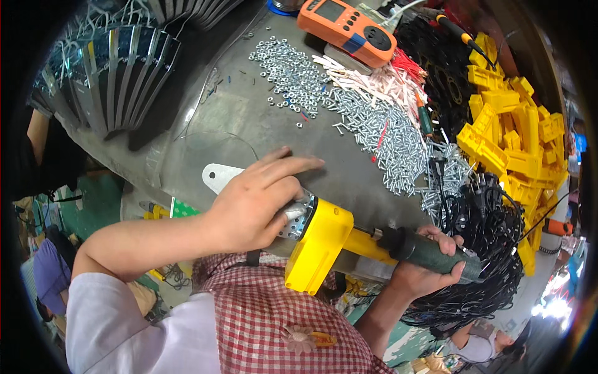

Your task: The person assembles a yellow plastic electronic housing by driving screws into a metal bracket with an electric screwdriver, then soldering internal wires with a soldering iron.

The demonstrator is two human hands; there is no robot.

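Note:
A yellow plastic housing [319,249] lies at the table's near edge, with a flat silver metal plate [222,177] sticking out to its left. The plate has a rounded end with a hole. My left hand [255,196] lies over the metal part beside the housing, thumb and curled fingers about it, the index finger stretched out. What sits under the palm is hidden. In my right hand [433,265] is a dark green, cylindrical electric screwdriver [414,247], held nearly level. Its tip points left and meets or nearly meets the yellow housing's narrower arm; I cannot tell which.
Loose nuts [289,71] and a heap of screws [380,134] cover the table's far middle. Behind them stands an orange multimeter [346,31]. Yellow plastic shells [517,143] and black cables [479,230] pile up right. Fanned metal strips [128,81] are far left.

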